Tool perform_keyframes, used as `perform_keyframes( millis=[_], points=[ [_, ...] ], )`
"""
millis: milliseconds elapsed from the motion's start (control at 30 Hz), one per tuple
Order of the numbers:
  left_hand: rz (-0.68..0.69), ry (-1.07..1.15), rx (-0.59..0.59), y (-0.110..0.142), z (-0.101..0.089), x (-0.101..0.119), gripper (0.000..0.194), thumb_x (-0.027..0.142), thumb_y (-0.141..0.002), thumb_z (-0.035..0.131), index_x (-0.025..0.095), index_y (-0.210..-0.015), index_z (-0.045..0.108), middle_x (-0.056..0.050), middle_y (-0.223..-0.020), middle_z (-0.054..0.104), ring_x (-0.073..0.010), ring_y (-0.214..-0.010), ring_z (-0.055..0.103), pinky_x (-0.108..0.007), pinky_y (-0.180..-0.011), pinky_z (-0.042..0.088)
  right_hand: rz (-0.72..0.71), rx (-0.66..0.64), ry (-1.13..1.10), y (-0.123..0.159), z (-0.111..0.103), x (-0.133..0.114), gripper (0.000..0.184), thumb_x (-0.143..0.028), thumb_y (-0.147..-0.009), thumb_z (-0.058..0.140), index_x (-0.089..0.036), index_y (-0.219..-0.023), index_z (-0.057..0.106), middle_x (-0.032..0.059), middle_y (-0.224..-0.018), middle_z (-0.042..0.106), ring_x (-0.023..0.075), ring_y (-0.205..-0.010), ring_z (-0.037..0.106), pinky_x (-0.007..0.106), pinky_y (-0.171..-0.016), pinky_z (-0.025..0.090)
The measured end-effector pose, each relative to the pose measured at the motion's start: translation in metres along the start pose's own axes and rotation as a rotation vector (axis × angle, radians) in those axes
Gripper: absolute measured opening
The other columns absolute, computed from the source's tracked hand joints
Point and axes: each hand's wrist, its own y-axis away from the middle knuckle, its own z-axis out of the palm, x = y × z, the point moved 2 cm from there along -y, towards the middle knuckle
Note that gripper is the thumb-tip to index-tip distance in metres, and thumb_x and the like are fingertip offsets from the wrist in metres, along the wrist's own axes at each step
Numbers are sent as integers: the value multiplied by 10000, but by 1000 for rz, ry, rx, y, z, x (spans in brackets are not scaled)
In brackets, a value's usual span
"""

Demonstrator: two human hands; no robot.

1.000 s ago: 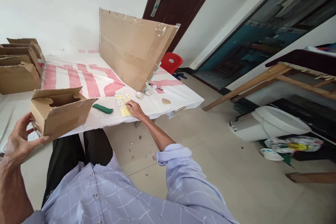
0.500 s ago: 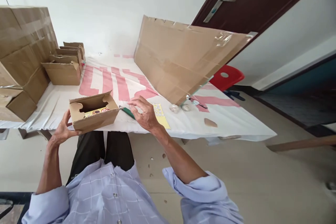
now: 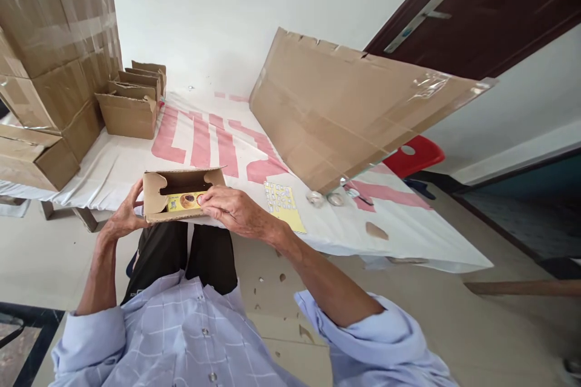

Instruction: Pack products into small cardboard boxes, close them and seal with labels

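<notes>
A small open cardboard box [image 3: 157,196] rests at the near edge of the table, above my lap. Inside it lies a yellow printed packet [image 3: 184,201]. My left hand [image 3: 123,216] grips the box's left end, fingers curled round it. My right hand [image 3: 231,210] lies over the box's right end, fingers reaching onto its rim beside the packet. A yellow sticker sheet [image 3: 284,204] lies on the table just right of my right hand.
The table wears a white cloth with red lettering [image 3: 204,145]. A large cardboard sheet [image 3: 345,109] stands tilted on it. Stacked big cartons [image 3: 49,72] and small open boxes [image 3: 129,109] fill the left. Two small round objects [image 3: 324,198] lie near the sheet. A red stool [image 3: 415,157] is behind.
My right hand left the sticker sheet and came across to the box's right end. The box came nearer to me, its opening turned up. My view swung left.
</notes>
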Motion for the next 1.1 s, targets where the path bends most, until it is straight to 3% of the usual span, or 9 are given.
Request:
perform_keyframes(
  millis=[200, 333, 467, 567, 667, 800, 967, 1100],
  points=[
    [-41, 36, -46, 2, -1, 2, 1267, 340, -772, 868, 365, -1837, 182, -127, -1892, 289, -470, -1719, 331, -668, -1288, 499, 115, -78, 53, -42, -9, 14, 248, -255, -1107, 623, -246, -1217, 844, 87, -1239, 839, 257, -1111, 795, 426, -1013, 642],
    [-28, -8, -41, 3, -1, 6, 1245, 331, -793, 850, 380, -1837, 175, -129, -1897, 270, -465, -1714, 340, -674, -1288, 492, 179, -279, 210, -57, 1, 21, 232, -281, -1026, 754, -209, -1235, 824, 113, -1273, 834, 289, -1168, 780, 388, -997, 601],
    [-9, 20, -44, 2, 1, 4, 1281, 358, -787, 902, 379, -1841, 174, -151, -1900, 250, -466, -1719, 321, -690, -1301, 461, 226, -510, 446, -59, 11, 27, 141, -248, -977, 787, -180, -1097, 811, 153, -1156, 836, 325, -1087, 783, 369, -881, 560],
    [-15, 30, -54, 1, 4, 1, 1305, 367, -779, 933, 389, -1841, 174, -152, -1894, 250, -460, -1720, 318, -677, -1295, 469, 201, -594, 513, -59, 11, 27, 128, -274, -983, 778, -184, -1072, 795, 161, -1129, 829, 329, -1025, 788, 369, -808, 532],
    [-20, 34, -62, 0, 6, 0, 1307, 394, -782, 944, 400, -1839, 176, -149, -1897, 235, -456, -1722, 315, -661, -1299, 471, 161, -602, 545, -60, 10, 25, 157, -214, -997, 725, -185, -1138, 786, 149, -1102, 832, 320, -982, 794, 375, -798, 525],
    [-18, 31, -58, 0, 8, 2, 1299, 403, -794, 932, 405, -1841, 163, -142, -1896, 241, -449, -1725, 313, -651, -1305, 469, 127, -525, 616, -56, 12, 27, 335, -127, -1027, 603, -147, -1330, 744, 185, -1254, 815, 330, -1122, 782, 406, -934, 549],
    [-10, 33, -70, -1, 9, 3, 1297, 385, -795, 925, 402, -1842, 160, -146, -1889, 253, -448, -1725, 313, -650, -1307, 468, 135, -451, 555, -50, 18, 40, 423, -213, -1008, 709, -161, -1428, 696, 205, -1377, 759, 364, -1271, 720, 463, -1071, 547],
    [-29, 39, -73, -1, 8, 1, 1276, 335, -786, 910, 374, -1835, 185, -164, -1879, 264, -437, -1728, 308, -650, -1305, 466, 142, -374, 445, -50, 7, 44, 417, -185, -1014, 693, -160, -1430, 689, 201, -1373, 743, 353, -1271, 715, 481, -1082, 559]
  ],
)
